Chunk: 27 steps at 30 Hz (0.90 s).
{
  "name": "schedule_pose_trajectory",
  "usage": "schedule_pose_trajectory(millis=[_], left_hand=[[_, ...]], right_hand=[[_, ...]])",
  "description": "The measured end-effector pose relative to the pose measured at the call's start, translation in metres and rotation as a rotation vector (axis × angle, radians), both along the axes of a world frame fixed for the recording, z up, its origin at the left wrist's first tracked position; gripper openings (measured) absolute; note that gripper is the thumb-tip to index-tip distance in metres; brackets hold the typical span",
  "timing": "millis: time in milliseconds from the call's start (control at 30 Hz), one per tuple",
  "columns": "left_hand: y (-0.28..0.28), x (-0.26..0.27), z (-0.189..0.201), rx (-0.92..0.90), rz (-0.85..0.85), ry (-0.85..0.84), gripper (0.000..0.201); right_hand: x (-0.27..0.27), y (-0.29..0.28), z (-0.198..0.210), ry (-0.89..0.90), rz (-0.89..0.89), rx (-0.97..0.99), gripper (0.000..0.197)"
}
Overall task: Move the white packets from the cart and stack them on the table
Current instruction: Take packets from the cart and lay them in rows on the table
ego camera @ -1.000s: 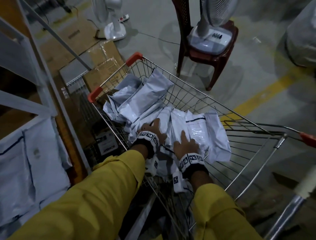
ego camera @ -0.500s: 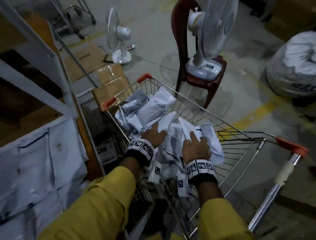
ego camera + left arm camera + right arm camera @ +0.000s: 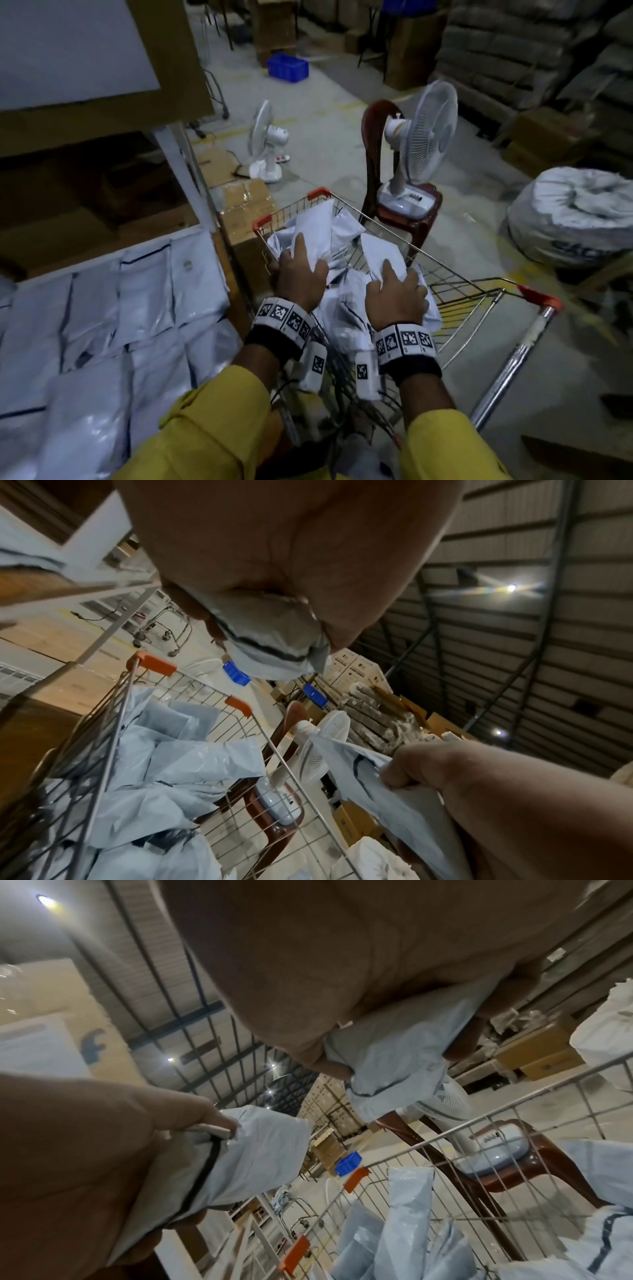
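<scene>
Nearest the camera, two arms in yellow sleeves reach forward over the wire cart, each wrist wearing a band of black-and-white markers. The left hand has its grip closed around one white packet; the wrist view shows fingers and thumb curled on the packet's crumpled end, lifted above the basket. The right hand likewise clenches a second white packet, its fingers wrapped over the folded plastic, just beside the left hand.

Below both hands, the remaining white packets lie in a loose heap inside the cart, leaning against its wire walls. To the left, the bench carries rows of stacked packets lying flat and side by side, touching one another.

Beyond the cart stands a dark red chair with a white fan on its seat. A second fan sits on the floor, and farther off a blue crate and cardboard boxes.
</scene>
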<state>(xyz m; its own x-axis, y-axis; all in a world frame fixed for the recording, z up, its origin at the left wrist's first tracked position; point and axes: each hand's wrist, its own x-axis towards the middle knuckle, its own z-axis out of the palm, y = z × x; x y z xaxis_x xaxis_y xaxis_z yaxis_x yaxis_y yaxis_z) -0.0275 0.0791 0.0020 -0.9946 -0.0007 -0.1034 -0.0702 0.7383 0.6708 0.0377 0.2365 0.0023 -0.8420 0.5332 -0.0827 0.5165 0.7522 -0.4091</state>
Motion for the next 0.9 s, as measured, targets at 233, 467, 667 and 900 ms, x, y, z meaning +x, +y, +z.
schedule_pose_trajectory(millis=[233,467,667,900], left_hand=[[-0.035,0.074,0.052,-0.027,0.131,0.135,0.069],[-0.083,0.124,0.083,-0.047,0.264,0.209,0.071],[-0.133,0.173,0.094,-0.087,0.43,0.25,0.071],[-0.187,0.249,0.084,-0.079,0.59,0.192,0.073]], right_hand=[[0.044,-0.033,0.037,0.157,0.03,0.017,0.055],[0.069,-0.076,0.056,0.227,0.186,-0.036,0.056],[0.098,-0.11,0.059,0.23,0.359,-0.08,0.054],[0.145,-0.143,0.019,0.142,0.492,-0.53,0.067]])
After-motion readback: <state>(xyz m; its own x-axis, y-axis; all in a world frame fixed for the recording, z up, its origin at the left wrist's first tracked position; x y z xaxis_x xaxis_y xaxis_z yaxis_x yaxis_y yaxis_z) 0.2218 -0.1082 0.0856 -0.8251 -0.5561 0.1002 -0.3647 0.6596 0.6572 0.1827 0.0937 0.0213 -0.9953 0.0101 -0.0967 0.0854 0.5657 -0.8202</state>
